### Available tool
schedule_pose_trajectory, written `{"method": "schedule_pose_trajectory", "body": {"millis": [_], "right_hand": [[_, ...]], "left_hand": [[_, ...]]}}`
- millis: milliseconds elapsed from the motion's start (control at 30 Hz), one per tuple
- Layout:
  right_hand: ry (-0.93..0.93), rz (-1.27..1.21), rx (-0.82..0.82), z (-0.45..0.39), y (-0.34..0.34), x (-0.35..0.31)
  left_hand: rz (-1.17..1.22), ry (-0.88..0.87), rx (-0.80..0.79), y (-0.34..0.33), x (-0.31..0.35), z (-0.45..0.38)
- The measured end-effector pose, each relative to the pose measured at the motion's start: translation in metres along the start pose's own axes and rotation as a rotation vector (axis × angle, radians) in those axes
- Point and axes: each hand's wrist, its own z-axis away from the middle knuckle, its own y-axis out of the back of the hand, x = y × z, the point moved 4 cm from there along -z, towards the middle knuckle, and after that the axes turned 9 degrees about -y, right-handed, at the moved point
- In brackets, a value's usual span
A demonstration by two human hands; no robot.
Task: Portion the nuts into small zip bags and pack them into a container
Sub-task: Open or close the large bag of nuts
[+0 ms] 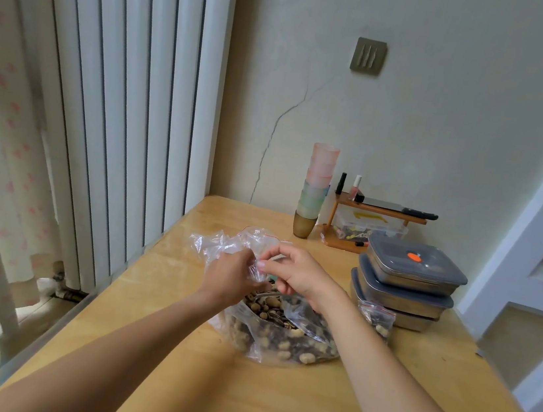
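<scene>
Both hands pinching a small clear zip bag (250,251) above the big open bag of nuts (277,334) on the desk (171,382), left (231,278) and right (295,273) seemingly working its mouth apart; next, likely scooping nuts in.

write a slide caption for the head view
Both hands pinch an empty zip bag above the big bag of nuts, beside stacked containers.
</scene>
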Motion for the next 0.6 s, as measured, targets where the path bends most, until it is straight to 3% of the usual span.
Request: {"method": "schedule_pose_trajectory", "body": {"millis": [367, 467, 533, 600], "right_hand": [[0.076, 0.124, 0.030, 0.003, -0.001, -0.004], [0.070, 0.207, 0.190, -0.001, 0.014, -0.002], [0.011, 0.405, 0.341, -0.006, 0.030, 0.010], [-0.098, 0.637, 0.388, -0.009, 0.041, 0.028]], "left_hand": [[-0.057, -0.090, -0.121, -0.004, 0.015, -0.011], [-0.038, -0.066, -0.117, -0.004, 0.013, -0.015], [-0.022, -0.051, -0.136, -0.006, 0.008, -0.014], [-0.014, -0.053, -0.153, -0.010, 0.003, -0.012]]}}
